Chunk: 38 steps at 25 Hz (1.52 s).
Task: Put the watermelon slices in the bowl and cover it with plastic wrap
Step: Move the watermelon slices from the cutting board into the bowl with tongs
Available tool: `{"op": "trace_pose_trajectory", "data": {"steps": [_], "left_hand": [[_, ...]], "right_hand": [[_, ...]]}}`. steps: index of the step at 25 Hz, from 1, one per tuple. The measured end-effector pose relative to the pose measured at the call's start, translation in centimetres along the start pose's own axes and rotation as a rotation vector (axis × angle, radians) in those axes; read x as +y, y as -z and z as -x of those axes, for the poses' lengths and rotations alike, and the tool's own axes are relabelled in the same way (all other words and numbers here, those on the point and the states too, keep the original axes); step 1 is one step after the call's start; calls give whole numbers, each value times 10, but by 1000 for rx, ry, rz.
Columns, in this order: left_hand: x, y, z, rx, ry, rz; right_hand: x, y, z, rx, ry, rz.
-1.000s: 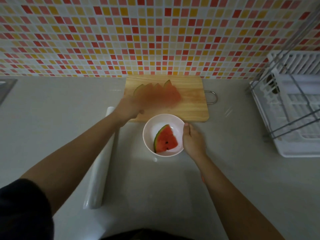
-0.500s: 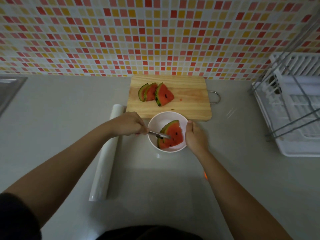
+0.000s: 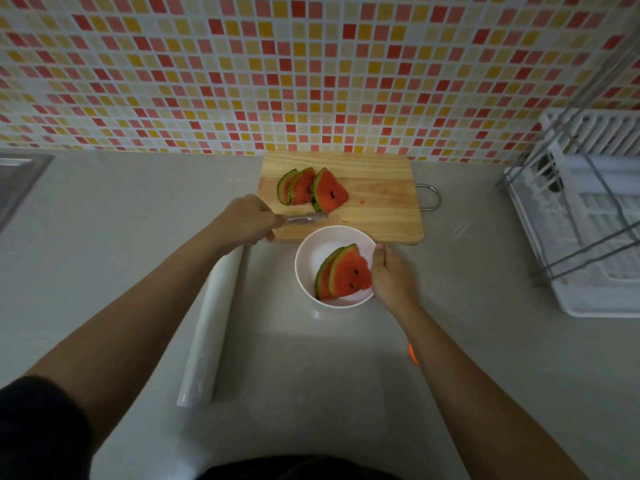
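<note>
A white bowl (image 3: 311,251) stands on the counter just in front of a wooden cutting board (image 3: 381,202). Two watermelon slices (image 3: 346,275) lie stacked inside the bowl. Three more slices (image 3: 325,192) lean together on the left part of the board. My left hand (image 3: 247,220) grips metal tongs (image 3: 306,218), whose tips hover over the board just below the slices and hold nothing. My right hand (image 3: 391,278) holds the bowl's right rim. A roll of plastic wrap (image 3: 211,327) lies lengthwise on the counter to the left of the bowl.
A white dish rack (image 3: 588,216) with a metal frame fills the right side. A sink edge (image 3: 17,181) shows at the far left. The tiled wall rises right behind the board, whose metal handle loop (image 3: 431,197) sticks out to the right.
My left hand set a second slice into the bowl with the tongs, then drew them back up to the board near the remaining slices. My right hand stayed on the bowl.
</note>
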State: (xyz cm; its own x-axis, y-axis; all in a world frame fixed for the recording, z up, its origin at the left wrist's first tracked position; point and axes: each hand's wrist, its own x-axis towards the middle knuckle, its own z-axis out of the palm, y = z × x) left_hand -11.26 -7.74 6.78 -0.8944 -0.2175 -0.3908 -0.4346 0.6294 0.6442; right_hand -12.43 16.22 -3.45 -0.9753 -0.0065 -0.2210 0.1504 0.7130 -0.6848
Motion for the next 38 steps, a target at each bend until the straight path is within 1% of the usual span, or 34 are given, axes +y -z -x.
{"op": "trace_pose_trajectory", "data": {"steps": [1, 3, 6, 10, 13, 15, 17, 19, 21, 25, 27, 29, 32, 34, 35, 37, 38], "left_hand": [[-5, -6, -8, 8, 72, 113], [-16, -16, -24, 50, 164, 229], [-17, -26, -43, 116, 186, 292], [-16, -29, -55, 156, 195, 353], [-23, -17, -44, 100, 123, 419], [-33, -8, -26, 30, 48, 480], [-44, 0, -6, -57, -1, 493], [-52, 4, 12, -134, -31, 435], [-50, -2, 26, -162, -43, 288], [-28, -23, 38, -142, -98, 18], [-14, -29, 43, -149, -167, -190], [-4, -25, 50, -136, -229, -346], [2, -4, 52, -72, -267, -492], [1, 8, 43, 8, -241, -477], [-2, 11, 35, 71, -203, -408], [-9, 9, 15, 196, -64, -213], [-13, 6, 8, 215, 22, -114]], "right_hand": [[0, 0, 0, -1, 5, 1], [0, 0, 0, -11, 11, 2], [-1, 1, -1, -24, 13, 9], [-1, 3, -2, -38, 20, 16], [0, 3, -2, -38, 11, 12], [0, 2, -2, -35, 2, 3], [1, 2, -1, -29, 1, -15], [2, 0, -2, -14, -15, -44], [1, -1, -2, 16, -54, -64], [-1, -1, -2, 21, -50, -35], [-1, 0, -1, 14, -42, -23], [-1, 1, -1, 1, -33, -25], [-1, 1, -1, -14, -32, -27], [-1, 1, -1, -16, -35, -12], [-1, 1, -1, -15, -35, -7], [0, 1, -1, -21, -26, -6], [0, 1, -1, -25, -25, -9]]}}
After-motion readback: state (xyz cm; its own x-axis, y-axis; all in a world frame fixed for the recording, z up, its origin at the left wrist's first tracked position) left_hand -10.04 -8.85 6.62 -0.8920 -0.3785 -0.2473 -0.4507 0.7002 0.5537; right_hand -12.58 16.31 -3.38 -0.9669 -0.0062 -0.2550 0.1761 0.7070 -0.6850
